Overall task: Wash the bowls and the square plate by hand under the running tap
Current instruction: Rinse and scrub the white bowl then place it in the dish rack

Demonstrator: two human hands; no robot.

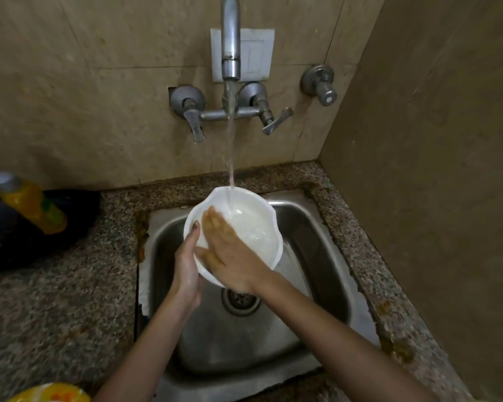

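A white bowl [256,227] with a wavy rim is held tilted over the steel sink [308,242], under the stream of water [231,146] that falls from the tap spout [230,39]. My left hand [188,265] grips the bowl's left rim, thumb over the edge. My right hand [230,250] lies flat inside the bowl, its straight fingers pressed on the wet inner surface. Water pools in the bowl's far side.
Two tap levers [196,123] [275,120] and a separate valve [321,85] sit on the tiled wall. A yellow soap bottle [32,204] lies on a dark object [41,227] at left. A yellow dish edge [50,394] shows at bottom left. The drain [240,300] is below the bowl.
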